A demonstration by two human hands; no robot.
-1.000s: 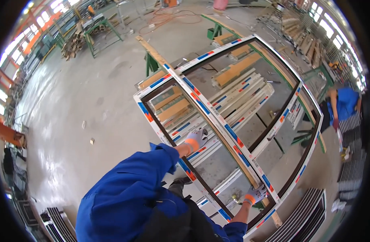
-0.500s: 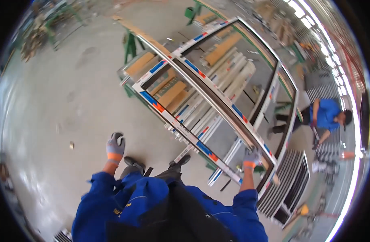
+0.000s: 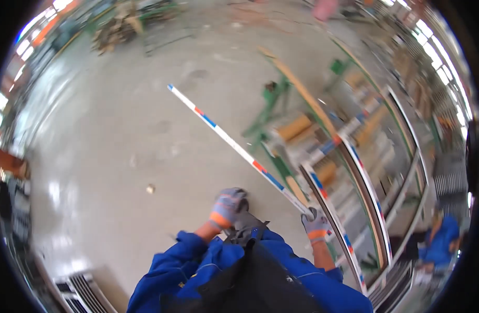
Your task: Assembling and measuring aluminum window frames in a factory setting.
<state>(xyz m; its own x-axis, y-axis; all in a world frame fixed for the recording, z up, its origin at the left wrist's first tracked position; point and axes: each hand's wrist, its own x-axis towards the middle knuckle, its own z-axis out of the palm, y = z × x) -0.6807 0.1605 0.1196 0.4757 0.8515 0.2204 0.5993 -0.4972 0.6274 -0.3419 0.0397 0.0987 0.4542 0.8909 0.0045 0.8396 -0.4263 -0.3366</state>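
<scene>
My right hand [image 3: 316,225], in a grey glove with an orange cuff, grips the near end of a long, thin white profile strip [image 3: 233,144]. Red and blue patches mark the strip, which slants away to the far left over the floor. Just right of that hand lies a large frame [image 3: 372,193] of white and dark profiles, carrying similar patches. My left hand [image 3: 230,206], gloved alike, hangs in front of my body, apart from the strip. Its fingers curl away and are blurred; nothing shows in it.
Green trestles [image 3: 270,107] with wooden top rails [image 3: 304,96] stand under and beyond the frame. A co-worker in blue [image 3: 441,241] is at the right. Ribbed dark profiles [image 3: 83,293] lie at the lower left. A small pale piece [image 3: 150,188] lies on the grey floor [image 3: 109,146].
The strip has swung left, off the frame and out over the floor, with my right hand at its near end. My left hand has come in toward my body. The view has turned left.
</scene>
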